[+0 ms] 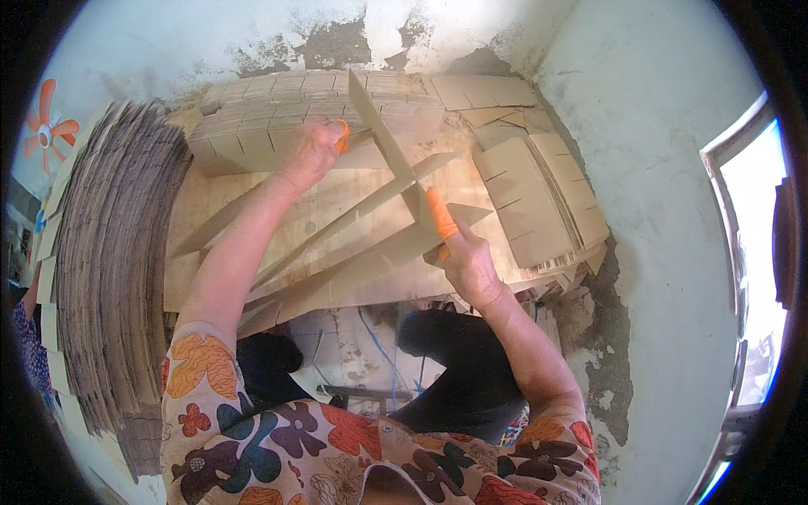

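Observation:
My left hand (313, 151) is curled at the near side of a long row of slotted cardboard strips (244, 147), an orange cover on a fingertip. Whatever its fingers pinch is hidden. My right hand (468, 263), with orange covers on its fingers, grips slotted cardboard pieces where several long strips cross. One upright strip (379, 122) rises from that crossing toward the far wall. Another strip (337, 215) slants down to the left, and a wider slotted strip (353, 273) lies below it along the table's near edge.
A pale wooden tabletop (194, 198) lies under the work. Tall stacked cardboard (114, 252) stands at the left, with an orange fan (46, 128) beyond. Slotted sheets (526, 202) are piled at the right, near a peeling wall (665, 168). My knees are under the table's near edge.

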{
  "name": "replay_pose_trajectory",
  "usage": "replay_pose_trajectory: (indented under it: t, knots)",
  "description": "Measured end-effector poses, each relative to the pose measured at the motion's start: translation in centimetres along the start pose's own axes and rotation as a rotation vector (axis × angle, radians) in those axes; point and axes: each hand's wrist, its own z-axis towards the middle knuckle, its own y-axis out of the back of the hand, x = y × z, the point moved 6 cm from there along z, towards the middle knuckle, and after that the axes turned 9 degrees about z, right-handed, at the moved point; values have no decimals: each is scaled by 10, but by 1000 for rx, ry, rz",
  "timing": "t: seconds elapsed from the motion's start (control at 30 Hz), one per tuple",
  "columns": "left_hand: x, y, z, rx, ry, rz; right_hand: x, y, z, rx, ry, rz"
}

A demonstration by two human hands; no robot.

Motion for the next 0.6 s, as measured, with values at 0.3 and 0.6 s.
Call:
replay_pose_trajectory:
  t: [0.3,0.6]
  knots:
    - [-12,4,-8,16,44,-170,-7,-14,9,46,16,-120]
    - [2,-23,-44,502,353,-361,-58,-12,1,170,43,-385]
